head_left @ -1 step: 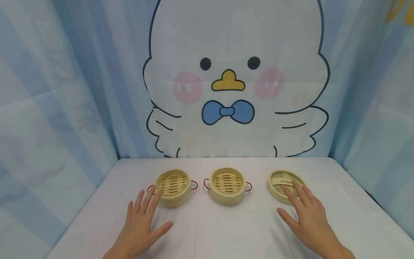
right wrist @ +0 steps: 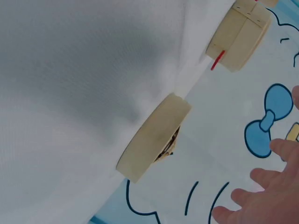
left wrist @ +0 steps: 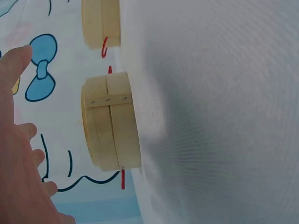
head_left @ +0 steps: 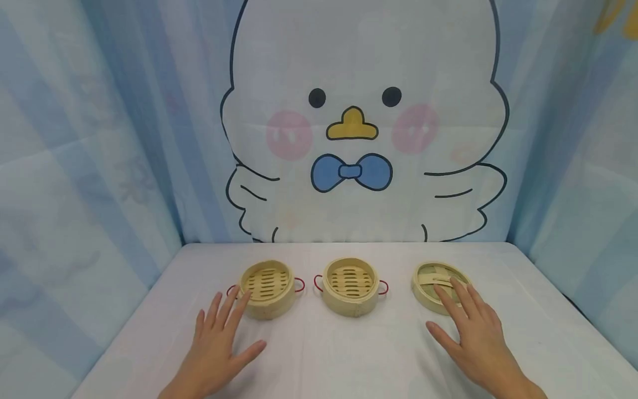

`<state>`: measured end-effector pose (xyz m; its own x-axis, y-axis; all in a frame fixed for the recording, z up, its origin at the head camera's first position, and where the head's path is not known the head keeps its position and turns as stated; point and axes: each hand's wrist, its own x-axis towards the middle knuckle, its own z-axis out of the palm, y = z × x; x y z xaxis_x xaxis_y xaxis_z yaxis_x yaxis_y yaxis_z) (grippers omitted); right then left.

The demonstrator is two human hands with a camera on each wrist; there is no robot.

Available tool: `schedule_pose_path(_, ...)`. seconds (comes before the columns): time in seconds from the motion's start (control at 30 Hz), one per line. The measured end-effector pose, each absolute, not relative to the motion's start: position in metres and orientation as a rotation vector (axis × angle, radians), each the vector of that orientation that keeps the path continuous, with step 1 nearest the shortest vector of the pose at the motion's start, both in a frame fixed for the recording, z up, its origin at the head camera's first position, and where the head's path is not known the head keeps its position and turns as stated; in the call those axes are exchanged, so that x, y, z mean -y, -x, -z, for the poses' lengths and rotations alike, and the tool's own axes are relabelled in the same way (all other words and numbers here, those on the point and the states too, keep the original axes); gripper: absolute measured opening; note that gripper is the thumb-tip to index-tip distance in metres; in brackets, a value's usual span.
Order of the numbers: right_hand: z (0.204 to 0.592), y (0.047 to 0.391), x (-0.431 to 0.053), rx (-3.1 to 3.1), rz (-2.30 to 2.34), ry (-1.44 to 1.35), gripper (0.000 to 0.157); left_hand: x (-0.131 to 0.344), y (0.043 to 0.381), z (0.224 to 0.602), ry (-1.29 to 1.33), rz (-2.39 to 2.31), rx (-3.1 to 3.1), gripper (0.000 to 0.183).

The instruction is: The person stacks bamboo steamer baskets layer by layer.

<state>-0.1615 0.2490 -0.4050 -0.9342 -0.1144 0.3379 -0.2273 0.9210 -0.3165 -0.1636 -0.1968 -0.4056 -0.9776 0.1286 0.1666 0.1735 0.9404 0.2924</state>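
Bamboo steamer (head_left: 269, 296) and lid (head_left: 427, 292) look light and stiff — best held, I'd guess, by side wall and top strap (head_left: 428, 279) respectively — while left hand (head_left: 214, 349) and right hand (head_left: 479, 341) hover empty, fingers spread.

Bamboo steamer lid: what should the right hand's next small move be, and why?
Probably lower the right hand to pinch the strip handle on the bamboo steamer lid: the hand hovers apart from it, holding nothing, while both bamboo steamer baskets stand uncovered.

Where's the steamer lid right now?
In the head view, the steamer lid sits at right on the table, right of the middle steamer basket, partly hidden by the right hand.
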Motion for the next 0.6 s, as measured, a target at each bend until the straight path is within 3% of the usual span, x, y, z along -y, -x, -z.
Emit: schedule_pose_path(0.6,0.404,0.175,-0.235,2.632,-0.579,-0.328,0.079,0.202,0.184,0.401,0.277,0.658,2.78,0.102)
